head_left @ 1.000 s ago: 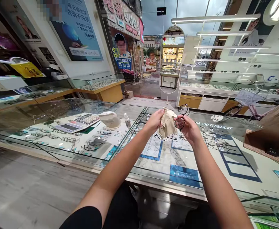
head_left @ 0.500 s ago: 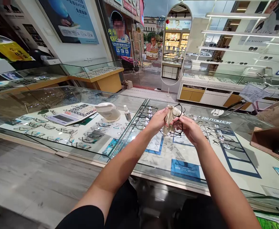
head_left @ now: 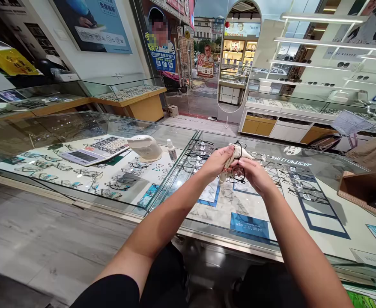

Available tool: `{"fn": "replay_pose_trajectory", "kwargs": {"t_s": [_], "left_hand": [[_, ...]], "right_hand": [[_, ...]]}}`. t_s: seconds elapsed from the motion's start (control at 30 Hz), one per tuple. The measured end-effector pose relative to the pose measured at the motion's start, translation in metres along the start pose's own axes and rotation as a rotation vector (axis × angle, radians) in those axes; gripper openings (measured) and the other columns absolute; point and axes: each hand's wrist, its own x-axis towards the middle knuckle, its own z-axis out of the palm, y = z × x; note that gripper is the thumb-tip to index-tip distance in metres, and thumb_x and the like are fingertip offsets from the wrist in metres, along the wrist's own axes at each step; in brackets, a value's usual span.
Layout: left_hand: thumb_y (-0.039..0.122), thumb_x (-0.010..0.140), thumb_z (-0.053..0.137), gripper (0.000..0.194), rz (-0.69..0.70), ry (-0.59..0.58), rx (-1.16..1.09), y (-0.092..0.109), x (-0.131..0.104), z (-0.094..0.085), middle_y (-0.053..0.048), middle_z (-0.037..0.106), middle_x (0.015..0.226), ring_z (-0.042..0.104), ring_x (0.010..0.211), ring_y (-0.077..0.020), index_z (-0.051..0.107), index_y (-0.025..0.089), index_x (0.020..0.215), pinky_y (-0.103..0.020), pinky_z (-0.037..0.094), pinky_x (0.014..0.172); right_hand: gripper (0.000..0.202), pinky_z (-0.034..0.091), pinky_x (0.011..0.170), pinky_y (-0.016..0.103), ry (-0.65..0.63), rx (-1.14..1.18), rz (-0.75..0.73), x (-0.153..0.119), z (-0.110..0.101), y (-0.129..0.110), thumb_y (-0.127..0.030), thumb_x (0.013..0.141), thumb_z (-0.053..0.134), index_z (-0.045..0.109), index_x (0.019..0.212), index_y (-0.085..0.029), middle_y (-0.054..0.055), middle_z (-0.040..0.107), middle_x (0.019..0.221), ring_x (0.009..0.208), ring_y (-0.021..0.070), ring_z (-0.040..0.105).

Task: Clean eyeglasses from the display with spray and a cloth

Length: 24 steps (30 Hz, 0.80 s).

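Above the glass counter, my left hand (head_left: pixel 219 161) is closed on a cream cloth (head_left: pixel 243 152), which is bunched around the upper lens of a pair of black-rimmed glasses (head_left: pixel 238 172). My right hand (head_left: pixel 255 173) pinches the same glasses near their middle, its fingers touching the cloth too. The frame is held upright on its side, one round lens above the other. The lower lens shows bare below my fingers. Part of the upper lens is hidden by the cloth.
The glass display counter (head_left: pixel 188 222) holds rows of glasses. On its left part stand a large calculator (head_left: pixel 94 150), a white device (head_left: pixel 145 147) and a small spray bottle (head_left: pixel 171 149). A brown wooden box (head_left: pixel 364 192) stands at the right.
The cloth has been wrapped over the upper lens, which showed more before. My left hand has shifted slightly right, closer to my right hand.
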Motion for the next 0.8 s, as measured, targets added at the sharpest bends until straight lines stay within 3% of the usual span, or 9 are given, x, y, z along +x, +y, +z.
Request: {"fn": "replay_pose_trajectory", "kwargs": {"t_s": [0.3,0.43,0.57,0.8], "left_hand": [[0.074,0.075,0.086,0.065,-0.021,0.006,0.086,0.008,-0.004,0.001,0.006,0.055,0.063,0.047,0.051,-0.0072,0.057,0.018,0.091,-0.022,0.032,0.05],[0.077,0.068,0.088,0.073,-0.013,0.152,0.204,0.009,-0.006,0.0,0.004,0.06,0.069,0.052,0.057,-0.0089,0.058,0.018,0.098,-0.023,0.037,0.055],[0.079,0.068,0.087,0.072,0.012,0.306,0.4,0.011,-0.008,-0.003,0.005,0.057,0.066,0.049,0.055,-0.0086,0.045,0.022,0.08,-0.023,0.034,0.055],[0.086,0.076,0.073,0.071,-0.019,0.098,0.425,0.017,-0.009,-0.003,-0.001,0.059,0.066,0.052,0.06,-0.0121,0.058,0.017,0.072,-0.027,0.038,0.062]], "right_hand": [[0.037,0.047,0.079,0.032,-0.035,-0.109,-0.076,-0.001,-0.002,0.0,-0.06,0.093,0.076,0.084,0.098,-0.024,0.004,0.076,0.094,0.082,0.0195,0.061],[0.037,0.046,0.078,0.033,-0.031,-0.141,-0.12,-0.004,0.0,-0.008,-0.061,0.093,0.076,0.084,0.095,-0.025,0.004,0.075,0.09,0.078,0.0189,0.057],[0.039,0.044,0.075,0.033,-0.018,-0.188,-0.139,-0.006,0.0,-0.011,-0.063,0.094,0.075,0.084,0.094,-0.024,0.005,0.075,0.09,0.077,0.0191,0.054],[0.039,0.046,0.077,0.034,-0.052,-0.155,-0.128,-0.007,0.001,-0.011,-0.062,0.095,0.074,0.085,0.099,-0.026,0.005,0.076,0.094,0.08,0.0203,0.057]]}}
